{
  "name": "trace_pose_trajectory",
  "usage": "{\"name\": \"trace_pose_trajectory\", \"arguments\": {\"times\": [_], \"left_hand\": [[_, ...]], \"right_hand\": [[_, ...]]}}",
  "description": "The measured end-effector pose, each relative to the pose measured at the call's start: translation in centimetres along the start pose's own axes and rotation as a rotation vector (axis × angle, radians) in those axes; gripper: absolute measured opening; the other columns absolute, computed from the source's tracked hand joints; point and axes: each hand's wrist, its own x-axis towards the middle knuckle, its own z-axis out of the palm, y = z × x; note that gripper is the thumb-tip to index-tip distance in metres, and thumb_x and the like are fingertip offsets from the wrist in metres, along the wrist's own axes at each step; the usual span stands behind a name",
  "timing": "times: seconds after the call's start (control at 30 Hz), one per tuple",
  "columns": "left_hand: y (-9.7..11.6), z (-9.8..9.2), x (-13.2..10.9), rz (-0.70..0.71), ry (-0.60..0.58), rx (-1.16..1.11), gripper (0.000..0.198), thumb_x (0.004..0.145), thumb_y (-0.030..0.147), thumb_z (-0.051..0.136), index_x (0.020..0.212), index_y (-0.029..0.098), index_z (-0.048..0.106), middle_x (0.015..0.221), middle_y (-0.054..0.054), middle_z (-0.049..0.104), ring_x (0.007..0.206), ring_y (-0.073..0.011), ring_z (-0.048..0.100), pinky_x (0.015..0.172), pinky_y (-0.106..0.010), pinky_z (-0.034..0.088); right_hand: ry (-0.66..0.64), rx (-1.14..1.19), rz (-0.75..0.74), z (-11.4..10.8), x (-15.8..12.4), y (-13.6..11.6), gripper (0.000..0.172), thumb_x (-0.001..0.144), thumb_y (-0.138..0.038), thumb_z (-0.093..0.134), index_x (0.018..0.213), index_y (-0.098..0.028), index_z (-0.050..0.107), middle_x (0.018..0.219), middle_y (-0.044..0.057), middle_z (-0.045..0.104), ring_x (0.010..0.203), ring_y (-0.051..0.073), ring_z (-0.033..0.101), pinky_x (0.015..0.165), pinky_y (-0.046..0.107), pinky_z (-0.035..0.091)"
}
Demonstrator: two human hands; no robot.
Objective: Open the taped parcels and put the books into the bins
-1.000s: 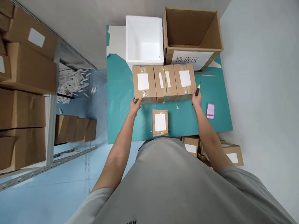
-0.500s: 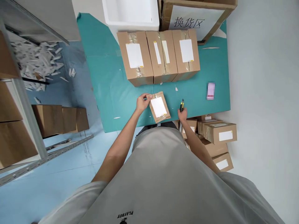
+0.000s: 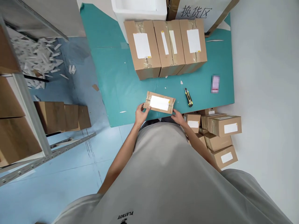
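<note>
A small flat cardboard box [image 3: 147, 99] with a white label and clear tape on its ends lies lengthwise near the table's front edge. My left hand [image 3: 142, 114] grips its left end, thumb on top. At its lower right corner, my right hand [image 3: 178, 117] holds the other end between thumb and fingers. A black and yellow utility knife [image 3: 188, 97] rests on the green table [image 3: 109, 77], to the right of the box. Behind it stand three taped cardboard boxes in a row, the left box [image 3: 154, 69], the middle box [image 3: 167, 62] and the right box [image 3: 202, 51].
A white bin [image 3: 140, 15] and a large carton with a paper sign [image 3: 196, 12] stand at the back. A pixelated pink item [image 3: 215, 84] lies at right. Stacked cartons [image 3: 220, 141] fill the floor at right; a metal shelf [image 3: 32, 115] stands at left.
My right hand has put the utility knife down on the table and taken the small box's right end. The box has turned from upright to nearly sideways.
</note>
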Motion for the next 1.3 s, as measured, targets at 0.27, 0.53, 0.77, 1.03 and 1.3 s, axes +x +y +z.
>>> {"name": "trace_pose_trajectory", "arguments": {"times": [0.27, 0.53, 0.77, 1.03, 1.3], "left_hand": [[-1.6, -0.2, 0.1, 0.001, -0.071, -0.107, 0.058, 0.087, 0.046, 0.085, 0.137, 0.018, 0.076, 0.135, -0.015, 0.082, 0.121, -0.0329, 0.081, 0.115, -0.053, 0.064], [-1.2, 0.9, 2.6, -0.144, -0.007, -0.004, 0.048, 0.098, 0.041, 0.071, 0.135, 0.012, 0.079, 0.138, -0.021, 0.08, 0.116, -0.0321, 0.081, 0.111, -0.049, 0.064], [-2.3, 0.1, 0.2, -0.263, -0.067, 0.014, 0.045, 0.086, 0.031, 0.069, 0.127, 0.018, 0.084, 0.138, -0.015, 0.082, 0.123, -0.0334, 0.08, 0.119, -0.053, 0.059], [-1.0, 0.3, -0.6, -0.274, -0.024, 0.002, 0.046, 0.081, 0.034, 0.081, 0.123, 0.017, 0.083, 0.125, -0.015, 0.086, 0.116, -0.0348, 0.082, 0.114, -0.054, 0.062], [2.7, -1.8, 0.8, -0.086, 0.103, 0.022, 0.044, 0.09, 0.052, 0.082, 0.114, 0.016, 0.086, 0.116, -0.015, 0.087, 0.109, -0.031, 0.082, 0.107, -0.046, 0.065]], "right_hand": [[0.217, -0.053, -0.047, -2.5, 1.5, -4.5, 0.071, 0.098, -0.086, 0.06, 0.121, -0.022, 0.08, 0.126, 0.016, 0.08, 0.124, 0.036, 0.072, 0.114, 0.051, 0.061], [0.174, -0.095, 0.017, -3.3, 6.5, -4.6, 0.063, 0.103, -0.079, 0.061, 0.116, -0.021, 0.083, 0.123, 0.014, 0.086, 0.122, 0.036, 0.079, 0.116, 0.05, 0.061], [0.053, -0.025, 0.121, -4.4, 4.8, -2.0, 0.037, 0.093, -0.04, 0.074, 0.123, -0.02, 0.085, 0.128, 0.012, 0.087, 0.12, 0.033, 0.083, 0.117, 0.053, 0.062], [0.011, 0.0, 0.058, -3.9, 3.8, -2.6, 0.036, 0.089, -0.05, 0.084, 0.11, -0.022, 0.088, 0.132, 0.011, 0.085, 0.124, 0.034, 0.079, 0.112, 0.052, 0.066], [0.143, -0.021, -0.129, -6.5, 5.9, -6.5, 0.044, 0.101, -0.06, 0.073, 0.112, -0.022, 0.092, 0.114, 0.01, 0.088, 0.106, 0.033, 0.083, 0.106, 0.049, 0.067]]}}
